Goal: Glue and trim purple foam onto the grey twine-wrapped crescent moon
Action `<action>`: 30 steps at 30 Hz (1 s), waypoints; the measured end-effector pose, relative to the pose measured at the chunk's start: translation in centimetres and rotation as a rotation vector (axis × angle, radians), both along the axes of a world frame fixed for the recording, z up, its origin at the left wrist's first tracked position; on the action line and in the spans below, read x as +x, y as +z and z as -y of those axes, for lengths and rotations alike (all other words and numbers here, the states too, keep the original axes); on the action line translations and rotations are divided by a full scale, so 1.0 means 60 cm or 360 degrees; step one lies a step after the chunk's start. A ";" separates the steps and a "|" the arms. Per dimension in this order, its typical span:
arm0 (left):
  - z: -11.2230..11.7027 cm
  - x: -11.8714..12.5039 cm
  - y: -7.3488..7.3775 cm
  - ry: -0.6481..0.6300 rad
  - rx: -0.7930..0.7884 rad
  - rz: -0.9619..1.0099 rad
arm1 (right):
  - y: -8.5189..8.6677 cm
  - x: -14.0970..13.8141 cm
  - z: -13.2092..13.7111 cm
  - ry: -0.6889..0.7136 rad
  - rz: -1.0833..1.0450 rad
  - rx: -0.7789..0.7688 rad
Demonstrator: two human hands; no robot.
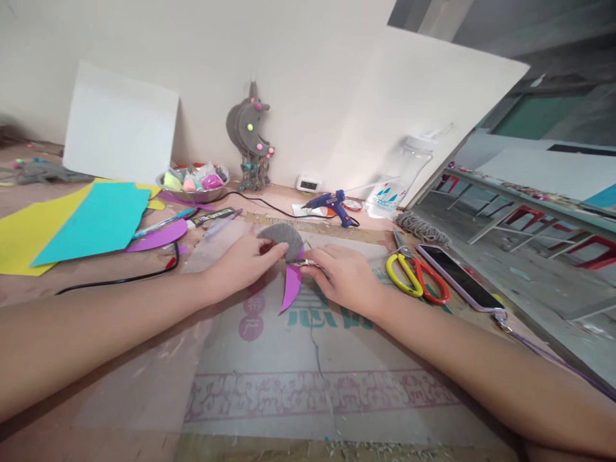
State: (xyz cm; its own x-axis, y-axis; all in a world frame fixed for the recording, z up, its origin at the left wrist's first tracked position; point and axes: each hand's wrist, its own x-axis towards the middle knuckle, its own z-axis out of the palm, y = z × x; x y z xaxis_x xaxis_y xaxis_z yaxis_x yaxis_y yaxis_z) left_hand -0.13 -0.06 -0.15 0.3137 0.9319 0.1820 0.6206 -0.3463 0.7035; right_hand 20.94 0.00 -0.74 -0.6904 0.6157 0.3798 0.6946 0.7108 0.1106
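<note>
Between the fingers and thumb of my left hand (250, 260) is a crescent piece. Its upper part is wound with grey yarn (282, 239) and its lower tip is bare purple sheet (291, 287). My right hand (344, 279) closes on a small, thin metal tool (303, 262), whose tip points left at the crescent, where the wrapping ends. The fingers hide most of the tool, so I cannot tell its kind. A grey yarn strand (316, 346) trails down over the printed plastic sheet (250, 391) beneath my hands.
Scissors (418, 276), a phone (459, 276) and grey yarn (423, 229) lie right. Behind are a blue glue gun (332, 204), bottle (399, 173), clock (308, 184) and bowl (192, 194). A decorated grey moon (248, 131) hangs behind; coloured sheets (91, 221) lie left.
</note>
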 end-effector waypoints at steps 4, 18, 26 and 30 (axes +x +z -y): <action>0.002 0.000 0.001 -0.0017 -0.0005 0.0017 | 0.001 0.000 0.001 0.0026 -0.0075 -0.0032; -0.005 0.000 -0.005 0.0065 -0.0202 0.0408 | -0.001 -0.001 -0.016 -0.0218 -0.0677 -0.0858; -0.003 -0.001 -0.005 -0.0020 -0.0277 0.0395 | -0.006 -0.003 -0.028 -0.0019 -0.1036 -0.1315; 0.000 0.001 -0.003 -0.0136 -0.0297 0.0281 | -0.009 -0.001 -0.030 -0.0039 -0.1024 -0.1259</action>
